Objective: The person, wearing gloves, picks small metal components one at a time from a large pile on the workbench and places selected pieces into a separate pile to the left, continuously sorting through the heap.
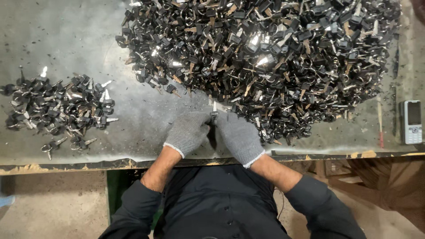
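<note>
Both my hands wear grey knit gloves and meet near the front edge of a grey metal table (66, 40). My left hand (188, 132) and my right hand (238, 135) pinch one black-headed key (214, 113) between them, its silver blade pointing up. A large heap of black-headed keys on rings (265, 57) lies just beyond and to the right of my hands. A smaller pile of similar keys (59, 110) sits at the left of the table.
A small grey mobile phone (411, 121) lies at the table's right edge, with a thin red-tipped stick (380, 124) beside it. Metal shavings dust the surface. The table's front edge (88, 164) is worn and chipped.
</note>
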The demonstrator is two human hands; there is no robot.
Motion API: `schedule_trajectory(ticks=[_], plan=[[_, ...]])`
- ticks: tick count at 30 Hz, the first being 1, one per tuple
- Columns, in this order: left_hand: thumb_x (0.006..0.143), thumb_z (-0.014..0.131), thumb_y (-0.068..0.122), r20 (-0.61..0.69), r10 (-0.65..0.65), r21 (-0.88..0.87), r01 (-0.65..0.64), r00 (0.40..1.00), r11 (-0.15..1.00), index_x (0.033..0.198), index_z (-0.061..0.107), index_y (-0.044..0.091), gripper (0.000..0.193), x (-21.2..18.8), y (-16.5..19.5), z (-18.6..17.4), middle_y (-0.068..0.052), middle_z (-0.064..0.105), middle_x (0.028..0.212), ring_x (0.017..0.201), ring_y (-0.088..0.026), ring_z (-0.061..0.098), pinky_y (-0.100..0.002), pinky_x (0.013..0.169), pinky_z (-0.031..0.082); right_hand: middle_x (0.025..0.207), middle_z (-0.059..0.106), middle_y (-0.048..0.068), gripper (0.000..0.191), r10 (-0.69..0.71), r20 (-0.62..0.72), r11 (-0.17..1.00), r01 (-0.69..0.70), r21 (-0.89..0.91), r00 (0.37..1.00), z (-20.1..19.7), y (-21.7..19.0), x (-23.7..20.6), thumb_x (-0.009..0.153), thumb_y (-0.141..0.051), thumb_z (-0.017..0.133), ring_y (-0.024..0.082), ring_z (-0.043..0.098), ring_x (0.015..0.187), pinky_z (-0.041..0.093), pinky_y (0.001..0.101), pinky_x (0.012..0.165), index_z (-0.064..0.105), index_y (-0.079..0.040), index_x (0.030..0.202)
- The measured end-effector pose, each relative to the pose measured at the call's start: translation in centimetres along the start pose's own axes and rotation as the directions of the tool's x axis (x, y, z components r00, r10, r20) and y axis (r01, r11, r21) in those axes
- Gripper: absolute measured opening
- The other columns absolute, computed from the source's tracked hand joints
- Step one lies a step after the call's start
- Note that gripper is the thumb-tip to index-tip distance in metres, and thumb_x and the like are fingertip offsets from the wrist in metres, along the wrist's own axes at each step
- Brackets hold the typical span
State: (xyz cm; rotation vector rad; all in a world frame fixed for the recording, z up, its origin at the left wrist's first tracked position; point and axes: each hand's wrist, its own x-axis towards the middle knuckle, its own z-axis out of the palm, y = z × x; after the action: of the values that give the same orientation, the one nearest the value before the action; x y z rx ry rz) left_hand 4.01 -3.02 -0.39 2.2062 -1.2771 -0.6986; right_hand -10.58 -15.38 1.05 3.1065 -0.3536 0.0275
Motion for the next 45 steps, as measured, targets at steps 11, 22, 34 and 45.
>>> schedule_trajectory(ticks=[11,22,34,45], plan=[[0.085,0.066,0.019,-0.019,0.079,0.068,-0.077,0.997,0.995,0.093,0.071,0.005,0.017,0.6,-1.4,1.3,-0.022,0.07,0.092,0.093,-0.043,0.066,-0.056,0.085,0.05,0.099,0.069,0.017,0.029,0.047,0.102,0.999,-0.045,-0.019,0.994,0.8,-0.7,-0.4,0.091,-0.015,0.063,0.025,0.073,0.071,0.06,0.0348,0.049,0.058,-0.001,0.116],[0.084,0.071,0.01,-0.325,0.057,-0.099,-0.094,0.944,0.991,0.124,0.066,0.004,0.041,-1.4,-0.1,2.5,-0.018,0.072,0.095,0.088,-0.038,0.069,-0.051,0.077,0.054,0.113,0.067,0.031,0.036,0.038,0.217,0.911,-0.123,0.393,0.976,-1.1,-0.1,0.5,0.1,-0.017,0.055,0.038,0.073,0.088,0.062,0.0418,0.066,0.053,0.007,0.126],[0.081,0.067,0.003,-0.372,0.247,0.142,-0.208,0.895,0.968,0.111,0.065,0.006,0.031,-0.8,-1.4,4.1,-0.018,0.069,0.095,0.087,-0.039,0.067,-0.05,0.076,0.054,0.1,0.07,0.021,0.035,0.174,0.226,0.933,-0.234,0.274,0.958,0.7,-0.6,0.3,0.095,-0.014,0.06,0.034,0.074,0.085,0.061,0.0425,0.064,0.052,0.003,0.125],[0.083,0.067,0.006,-0.309,0.217,0.101,-0.196,0.926,0.976,0.118,0.066,0.005,0.035,-1.1,-0.5,2.5,-0.018,0.068,0.087,0.082,-0.04,0.066,-0.052,0.07,0.053,0.08,0.073,0.018,0.042,0.166,0.482,0.822,-0.391,0.415,0.86,-1.1,0.8,0.6,0.105,-0.028,0.049,0.033,0.073,0.069,0.059,0.0428,0.062,0.044,-0.002,0.138]])
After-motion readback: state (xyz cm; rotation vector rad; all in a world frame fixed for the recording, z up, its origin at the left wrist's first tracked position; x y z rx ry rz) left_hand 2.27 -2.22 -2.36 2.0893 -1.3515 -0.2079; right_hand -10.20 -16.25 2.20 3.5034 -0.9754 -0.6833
